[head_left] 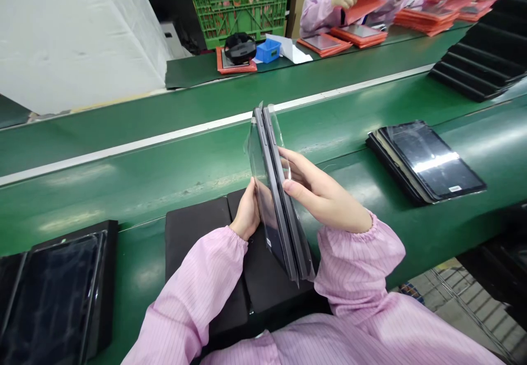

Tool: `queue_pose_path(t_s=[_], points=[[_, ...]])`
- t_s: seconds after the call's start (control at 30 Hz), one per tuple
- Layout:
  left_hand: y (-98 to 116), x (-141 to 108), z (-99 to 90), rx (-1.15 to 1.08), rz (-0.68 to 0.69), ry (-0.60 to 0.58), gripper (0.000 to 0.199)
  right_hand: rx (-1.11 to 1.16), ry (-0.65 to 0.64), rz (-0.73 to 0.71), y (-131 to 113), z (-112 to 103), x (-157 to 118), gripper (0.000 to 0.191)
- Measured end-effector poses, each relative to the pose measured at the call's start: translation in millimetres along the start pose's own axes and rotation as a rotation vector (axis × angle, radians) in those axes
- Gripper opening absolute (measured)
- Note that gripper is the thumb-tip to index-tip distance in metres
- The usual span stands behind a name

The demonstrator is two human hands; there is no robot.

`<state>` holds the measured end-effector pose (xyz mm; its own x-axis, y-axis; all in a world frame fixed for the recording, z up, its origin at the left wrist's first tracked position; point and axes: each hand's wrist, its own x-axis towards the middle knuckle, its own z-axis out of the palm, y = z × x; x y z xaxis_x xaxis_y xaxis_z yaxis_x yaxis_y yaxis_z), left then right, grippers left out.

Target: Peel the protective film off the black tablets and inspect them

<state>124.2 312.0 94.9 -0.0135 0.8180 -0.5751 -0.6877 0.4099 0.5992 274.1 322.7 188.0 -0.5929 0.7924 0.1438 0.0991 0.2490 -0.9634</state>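
Two tablets in clear plastic film stand on edge, side by side, between my hands. My left hand presses flat fingers against the screen of the left tablet, mostly hidden behind it. On the other side, my right hand grips the right tablet with thumb at its edge and fingers on its face. Beneath them lies a pair of black trays on the green bench, with the tablets' lower ends just above or touching them; I cannot tell which.
More film-wrapped tablets lie stacked to the right, and others rest in a black tray at left. A black tray stack stands far right. Across the belt are a green crate, a blue box, orange sleeves and co-workers' hands.
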Motion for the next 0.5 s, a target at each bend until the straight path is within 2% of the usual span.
queue_pose_path(t_s=[0.5], points=[[-4.1,-1.6,-3.0,0.027,0.065,-0.019,0.035,0.080,-0.044,0.038,-10.6,-2.2,-4.3,0.056]])
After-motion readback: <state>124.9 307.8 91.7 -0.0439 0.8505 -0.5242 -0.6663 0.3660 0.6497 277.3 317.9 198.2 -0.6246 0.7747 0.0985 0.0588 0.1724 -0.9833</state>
